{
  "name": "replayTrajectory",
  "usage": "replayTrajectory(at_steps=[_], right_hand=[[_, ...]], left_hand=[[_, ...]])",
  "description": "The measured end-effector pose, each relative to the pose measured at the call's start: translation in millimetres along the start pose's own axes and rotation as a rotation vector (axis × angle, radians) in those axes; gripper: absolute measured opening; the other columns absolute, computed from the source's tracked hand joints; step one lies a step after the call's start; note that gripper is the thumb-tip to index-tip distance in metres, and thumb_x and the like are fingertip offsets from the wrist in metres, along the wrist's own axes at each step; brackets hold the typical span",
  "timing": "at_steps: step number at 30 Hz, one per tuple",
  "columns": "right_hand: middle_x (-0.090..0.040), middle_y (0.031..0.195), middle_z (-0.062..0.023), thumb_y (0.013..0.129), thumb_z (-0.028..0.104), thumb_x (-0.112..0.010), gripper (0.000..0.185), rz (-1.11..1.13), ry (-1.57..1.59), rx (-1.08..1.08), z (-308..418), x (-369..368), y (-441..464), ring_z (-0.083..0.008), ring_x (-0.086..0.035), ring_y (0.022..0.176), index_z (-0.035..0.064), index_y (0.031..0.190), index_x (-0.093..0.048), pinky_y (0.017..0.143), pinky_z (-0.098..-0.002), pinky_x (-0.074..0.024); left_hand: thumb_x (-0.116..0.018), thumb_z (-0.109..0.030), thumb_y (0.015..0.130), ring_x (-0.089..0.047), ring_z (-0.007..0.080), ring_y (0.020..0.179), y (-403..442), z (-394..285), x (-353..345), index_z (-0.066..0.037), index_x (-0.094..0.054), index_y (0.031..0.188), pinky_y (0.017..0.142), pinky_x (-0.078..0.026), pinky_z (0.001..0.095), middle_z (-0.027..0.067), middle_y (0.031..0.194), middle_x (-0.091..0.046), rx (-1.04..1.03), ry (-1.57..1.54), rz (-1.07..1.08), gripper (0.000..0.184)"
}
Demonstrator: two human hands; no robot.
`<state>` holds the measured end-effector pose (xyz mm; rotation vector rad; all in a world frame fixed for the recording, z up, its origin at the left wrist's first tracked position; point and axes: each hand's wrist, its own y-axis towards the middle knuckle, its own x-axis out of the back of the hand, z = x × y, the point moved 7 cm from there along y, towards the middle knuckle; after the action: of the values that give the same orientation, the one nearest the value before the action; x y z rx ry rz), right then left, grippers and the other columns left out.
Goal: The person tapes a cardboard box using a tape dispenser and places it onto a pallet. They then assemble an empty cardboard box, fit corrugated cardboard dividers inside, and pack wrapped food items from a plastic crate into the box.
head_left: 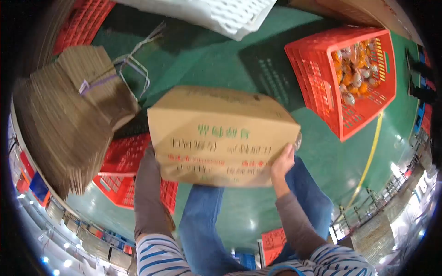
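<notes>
A brown cardboard box [221, 133] with green, black and red printing is held up in front of my legs, its printing upside down in view. My right hand [282, 166] grips its right end, with fingers wrapped over the lower right corner. At the box's left end, my left forearm [149, 198] in a dark sleeve reaches up to the side; the hand itself is hidden or too blurred to make out.
Flattened cardboard [78, 110] lies stacked at left, partly tied with purple strap. A red crate [313, 78] with orange packets stands at upper right. Another red crate [120, 186] is behind my left arm; a white crate [216, 16] is at the top.
</notes>
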<state>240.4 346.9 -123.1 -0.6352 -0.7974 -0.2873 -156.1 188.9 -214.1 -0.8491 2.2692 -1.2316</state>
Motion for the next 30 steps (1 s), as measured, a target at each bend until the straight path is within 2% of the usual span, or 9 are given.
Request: replayTrajectory(at_steps=[12,14,15,18,20,23,26,27,30], right_hand=[[-0.056,0.105,-0.0145,0.091,0.049,-0.032,0.064,0.229,0.17,0.012,-48.1,31.6,73.9,-0.0215,-0.052,0.091,-0.0089,0.111,-0.049,0.08,-0.0333,-0.0423],[-0.055,0.109,-0.0138,0.09,0.051,-0.033,0.065,0.276,0.21,-0.033,-52.8,34.3,83.6,-0.0216,-0.052,0.093,-0.0073,0.114,-0.048,0.081,-0.0335,-0.0427],[-0.054,0.109,-0.0138,0.09,0.051,-0.031,0.065,0.264,0.249,-0.031,-51.3,36.6,86.8,-0.022,-0.052,0.094,-0.0075,0.115,-0.047,0.082,-0.034,-0.0429],[-0.053,0.111,-0.0136,0.09,0.053,-0.03,0.068,0.286,0.293,-0.01,-56.1,36.2,99.1,-0.0227,-0.052,0.097,-0.0074,0.117,-0.045,0.084,-0.0352,-0.0427],[-0.051,0.115,-0.0147,0.088,0.056,-0.029,0.071,0.229,0.201,-0.065,-68.0,41.8,105.0,-0.0233,-0.051,0.1,-0.0068,0.119,-0.044,0.086,-0.036,-0.0424],[-0.048,0.119,-0.0157,0.087,0.059,-0.028,0.075,0.33,0.339,-0.042,-70.9,35.7,112.9,-0.0246,-0.05,0.102,-0.0067,0.122,-0.041,0.088,-0.0366,-0.0416],[-0.043,0.124,-0.0152,0.086,0.06,-0.026,0.077,0.324,0.256,-0.155,-71.2,39.3,112.0,-0.0259,-0.047,0.107,-0.0052,0.126,-0.037,0.091,-0.0378,-0.0401],[-0.043,0.124,-0.0152,0.086,0.06,-0.026,0.077,0.325,0.246,-0.154,-77.2,39.2,117.3,-0.0259,-0.047,0.107,-0.0052,0.126,-0.037,0.091,-0.0378,-0.0401],[-0.041,0.128,-0.0125,0.086,0.061,-0.024,0.076,0.384,0.33,-0.094,-86.8,39.1,128.1,-0.027,-0.046,0.109,-0.0004,0.129,-0.034,0.093,-0.0391,-0.0394]], left_hand=[[-0.039,-0.049,0.088,-0.048,0.0195,0.102,-44.3,65.3,-14.1,0.002,-0.05,0.117,0.09,-0.037,0.0294,0.0121,0.114,-0.054,0.307,-0.358,-0.06,0.059],[-0.037,-0.048,0.089,-0.045,0.0238,0.109,-43.0,73.5,12.3,0.0,-0.047,0.12,0.094,-0.034,0.0302,0.014,0.12,-0.05,-0.031,-0.002,-0.195,0.057],[-0.036,-0.046,0.089,-0.043,0.0303,0.114,-68.7,38.0,-1.1,-0.001,-0.043,0.123,0.096,-0.033,0.0325,0.0167,0.124,-0.046,-0.089,0.68,-0.368,0.057],[-0.037,-0.045,0.089,-0.039,0.0352,0.117,-89.6,17.8,-14.0,0.0,-0.041,0.124,0.097,-0.032,0.0339,0.0198,0.125,-0.043,-0.076,0.815,-0.69,0.057],[-0.041,-0.046,0.087,-0.044,0.0301,0.113,-87.6,27.8,-10.2,-0.002,-0.04,0.125,0.095,-0.034,0.0332,0.0149,0.124,-0.046,-0.119,0.647,-0.659,0.058],[-0.051,-0.048,0.083,-0.049,0.019,0.104,-67.8,63.5,-8.6,-0.002,-0.036,0.128,0.095,-0.034,0.0287,0.0067,0.125,-0.046,-0.162,-0.413,-0.195,0.066],[-0.051,-0.056,0.079,-0.035,0.0202,0.121,-122.4,8.8,-55.8,0.0,-0.029,0.133,0.103,-0.022,0.0298,0.0104,0.135,-0.034,-0.179,-0.247,0.035,0.081],[-0.063,-0.051,0.072,-0.039,0.0234,0.118,-102.4,14.8,-45.4,0.001,-0.026,0.133,0.101,-0.028,0.0323,0.0143,0.13,-0.039,-0.157,0.295,-0.198,0.088],[-0.062,-0.05,0.073,-0.032,0.0294,0.124,-131.7,29.1,-52.1,0.002,-0.022,0.134,0.103,-0.025,0.0358,0.02,0.132,-0.034,-0.376,0.402,-0.263,0.09]])
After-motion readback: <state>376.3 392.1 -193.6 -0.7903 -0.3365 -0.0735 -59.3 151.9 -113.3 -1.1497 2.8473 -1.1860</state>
